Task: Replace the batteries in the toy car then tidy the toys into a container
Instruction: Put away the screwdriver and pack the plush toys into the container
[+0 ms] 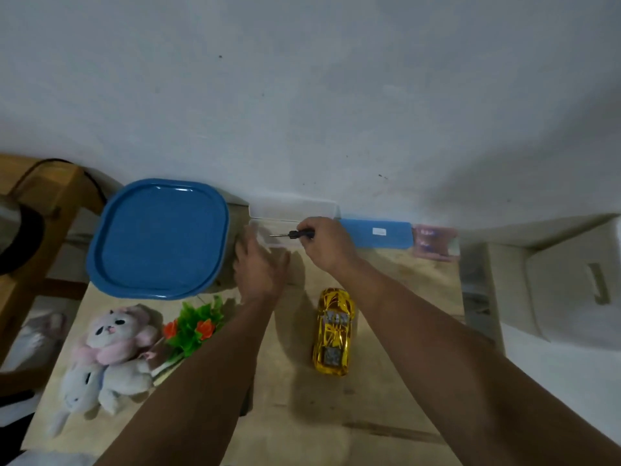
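Note:
A shiny gold toy car (333, 331) stands on the wooden table (369, 415), right of centre. My right hand (327, 245) grips a small black-handled screwdriver (295, 234) above a clear plastic box (292, 210) at the wall. My left hand (260, 267), blurred, reaches toward that box with fingers spread. A large container with a blue lid (158, 238) stands at the back left.
Two plush toys (107, 358) and a fake plant with orange flowers (195, 326) lie at the table's left. A blue lid (376, 233) and a pink packet (433, 240) lie by the wall. A cardboard box (551, 280) stands right; a wooden chair (43, 210) stands left.

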Demonstrator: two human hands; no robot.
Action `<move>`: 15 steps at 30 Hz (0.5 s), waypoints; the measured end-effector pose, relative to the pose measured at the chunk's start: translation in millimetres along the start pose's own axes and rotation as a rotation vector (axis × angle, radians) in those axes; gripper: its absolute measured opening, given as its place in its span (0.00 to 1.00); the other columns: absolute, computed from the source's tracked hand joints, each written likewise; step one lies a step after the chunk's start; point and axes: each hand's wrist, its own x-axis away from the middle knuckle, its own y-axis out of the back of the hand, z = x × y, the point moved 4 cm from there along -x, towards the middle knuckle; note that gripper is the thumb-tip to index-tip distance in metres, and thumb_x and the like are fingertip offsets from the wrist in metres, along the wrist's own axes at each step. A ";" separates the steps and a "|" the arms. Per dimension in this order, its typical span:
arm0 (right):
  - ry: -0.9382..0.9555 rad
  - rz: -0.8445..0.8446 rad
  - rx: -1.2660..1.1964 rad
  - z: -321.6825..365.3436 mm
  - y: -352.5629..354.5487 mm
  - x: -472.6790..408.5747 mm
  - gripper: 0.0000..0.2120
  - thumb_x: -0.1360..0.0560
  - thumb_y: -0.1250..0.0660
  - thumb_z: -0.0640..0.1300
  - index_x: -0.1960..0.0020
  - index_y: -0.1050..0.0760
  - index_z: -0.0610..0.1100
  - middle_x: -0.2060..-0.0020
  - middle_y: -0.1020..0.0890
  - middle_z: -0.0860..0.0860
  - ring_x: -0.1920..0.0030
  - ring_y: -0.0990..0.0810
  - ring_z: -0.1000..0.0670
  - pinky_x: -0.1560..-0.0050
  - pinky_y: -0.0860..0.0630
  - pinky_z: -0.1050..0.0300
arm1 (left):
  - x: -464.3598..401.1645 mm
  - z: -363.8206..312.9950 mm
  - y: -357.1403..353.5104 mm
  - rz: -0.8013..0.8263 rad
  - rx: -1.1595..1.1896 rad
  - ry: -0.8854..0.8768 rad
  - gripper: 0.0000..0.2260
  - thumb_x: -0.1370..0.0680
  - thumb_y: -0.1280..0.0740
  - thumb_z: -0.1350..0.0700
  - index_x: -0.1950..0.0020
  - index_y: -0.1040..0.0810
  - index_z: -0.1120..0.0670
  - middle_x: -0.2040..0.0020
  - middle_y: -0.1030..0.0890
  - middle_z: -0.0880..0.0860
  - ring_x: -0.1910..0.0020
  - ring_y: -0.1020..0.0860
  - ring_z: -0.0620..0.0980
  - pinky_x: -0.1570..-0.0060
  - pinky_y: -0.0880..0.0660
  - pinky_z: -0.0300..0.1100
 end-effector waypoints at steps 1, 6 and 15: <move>0.016 -0.007 0.027 0.6 -6.6 -3.3 0.10 0.24 0.30 0.44 0.44 0.17 0.51 0.49 0.15 0.50 0.48 0.18 0.45 0.48 0.19 0.47 | -3.4 0.8 -1.3 0.000 0.013 0.003 0.41 0.23 0.27 0.44 0.16 0.47 0.45 0.18 0.38 0.58 0.25 0.34 0.68 0.30 0.31 0.65; 0.041 -0.067 0.158 -2.2 -21.0 -12.6 0.07 0.24 0.30 0.47 0.46 0.19 0.54 0.53 0.15 0.51 0.48 0.20 0.45 0.46 0.23 0.47 | -15.3 0.7 -0.8 -0.055 0.052 -0.022 0.33 0.18 0.33 0.45 0.16 0.41 0.50 0.21 0.33 0.59 0.29 0.27 0.63 0.39 0.25 0.55; 0.146 -0.326 0.220 -10.6 5.3 -5.6 0.16 0.24 0.34 0.48 0.37 0.26 0.50 0.47 0.23 0.50 0.44 0.25 0.48 0.46 0.24 0.46 | -19.8 3.7 -2.7 -0.046 0.079 -0.048 0.28 0.17 0.34 0.47 0.18 0.35 0.49 0.27 0.27 0.60 0.33 0.24 0.60 0.42 0.24 0.52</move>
